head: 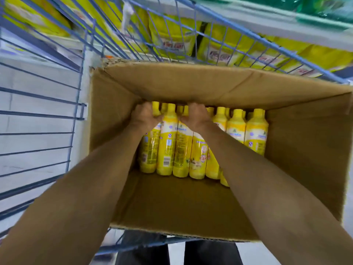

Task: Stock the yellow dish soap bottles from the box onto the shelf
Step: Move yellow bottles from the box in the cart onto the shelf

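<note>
Yellow bottles (166, 142) in cardboard box (172, 203); L hand (145, 116), R hand (194, 116) grip tops.

A shop: a blue wire trolley (82, 111) stands before shelves (286, 25) stocked with yellow pouches (172, 35).

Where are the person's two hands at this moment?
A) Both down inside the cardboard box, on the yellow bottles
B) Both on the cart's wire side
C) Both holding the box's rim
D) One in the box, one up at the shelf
A: the left hand and the right hand both reach down into the cardboard box, fingers curled over the tops of the yellow bottles standing at its far side.
</note>
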